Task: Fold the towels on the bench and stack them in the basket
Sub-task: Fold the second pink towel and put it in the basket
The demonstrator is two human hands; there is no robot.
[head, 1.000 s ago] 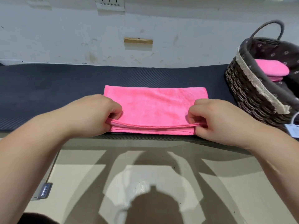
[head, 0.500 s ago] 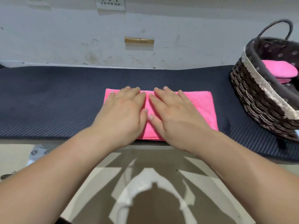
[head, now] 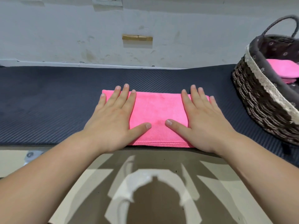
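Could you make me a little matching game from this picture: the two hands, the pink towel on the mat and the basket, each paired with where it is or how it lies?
Things:
1. left hand
2. right hand
3. pink towel
4. basket

Places or states:
A. at the mat's right end, stacked towels inside
B. flat on the towel's right end
C. folded, at the mat's near edge
D. flat on the towel's left end

Pairs: 1-D, 2-B, 3-C, 4-A

Beyond the left hand [head: 111,120] stood a scuffed white wall [head: 48,38] with a socket [head: 106,0]; shadowed beige floor [head: 90,175] lay nearer.
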